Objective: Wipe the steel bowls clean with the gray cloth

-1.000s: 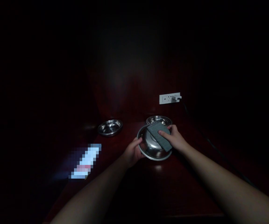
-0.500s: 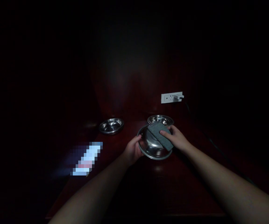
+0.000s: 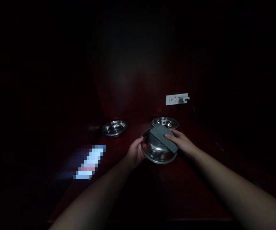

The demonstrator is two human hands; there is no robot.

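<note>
A shiny metal bowl is tilted in front of me, its rounded underside facing up toward the camera. My left hand grips its rim on the left, thumb on top and the other fingers mostly hidden. A folded grey-green cloth lies against the bowl's upper right side, pinched in my right hand with the thumb on its face. Just behind the cloth, a second metal dish rests on the table, partly covered from view. Another metal dish sits open side up to the left.
A bright pixelated screen-like object lies on the dark red table at left. On the back wall, a white socket panel holds a plug, with a dark cable trailing down the right side. The surroundings are very dark.
The cloth has shifted slightly left and up across the bowl's underside, with my right hand still on it. My left hand keeps its grip on the rim.
</note>
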